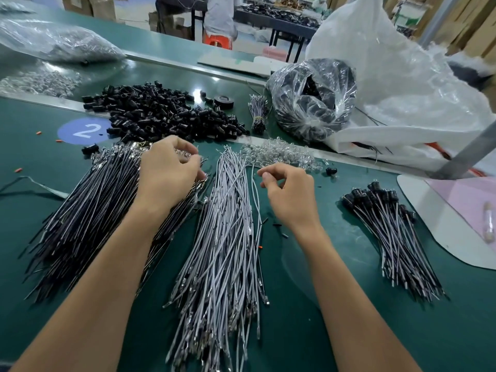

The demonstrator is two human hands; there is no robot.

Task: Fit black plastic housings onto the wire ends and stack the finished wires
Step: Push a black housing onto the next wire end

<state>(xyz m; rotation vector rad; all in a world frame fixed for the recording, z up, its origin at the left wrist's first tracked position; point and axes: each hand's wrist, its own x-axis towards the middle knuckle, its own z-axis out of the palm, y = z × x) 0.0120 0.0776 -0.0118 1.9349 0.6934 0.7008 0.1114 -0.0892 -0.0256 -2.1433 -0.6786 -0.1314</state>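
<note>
Black wires (pixel 94 210) lie beneath the left grip (pixel 166 173).

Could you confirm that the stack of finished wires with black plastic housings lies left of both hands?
Not quite: the head view shows the stack of finished wires with black plastic housings lying right of both the left hand and right hand.

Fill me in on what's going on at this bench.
A person is sorting wires on a green table. The left hand rests on the black wires, fingers curled at their far ends. The right hand pinches its fingertips beside a loose grey wire next to the grey wires. Whether either hand holds a wire is unclear. Black housings lie heaped behind, and the finished wires are stacked on the right.
</note>
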